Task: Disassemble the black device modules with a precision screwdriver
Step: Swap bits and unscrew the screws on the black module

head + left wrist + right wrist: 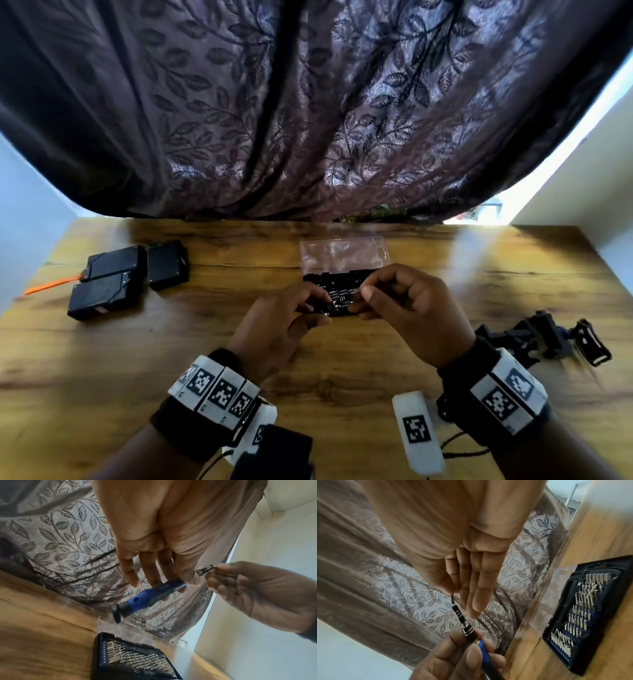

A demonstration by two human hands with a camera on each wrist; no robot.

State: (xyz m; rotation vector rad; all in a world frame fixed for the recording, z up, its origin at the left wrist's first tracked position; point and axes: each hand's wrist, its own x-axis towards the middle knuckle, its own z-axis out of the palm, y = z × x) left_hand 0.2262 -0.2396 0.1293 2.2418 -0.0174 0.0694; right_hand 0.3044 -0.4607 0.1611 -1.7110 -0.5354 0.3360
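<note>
this is tool setup, not unscrewing yet: the left hand point(154, 536) grips the blue screwdriver point(149, 596) above the open bit case point(590, 609), while the right hand point(453, 547) pinches what looks like a bit point(453, 598) at its chuck; next, seat it squarely; the black modules point(130, 277) lie untouched, far left

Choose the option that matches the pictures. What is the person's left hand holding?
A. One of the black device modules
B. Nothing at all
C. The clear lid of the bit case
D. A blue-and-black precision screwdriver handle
D: the left hand grips the blue-and-black screwdriver handle, while the right hand brings a small bit to its metal tip; the black device modules lie untouched on the table.
</note>
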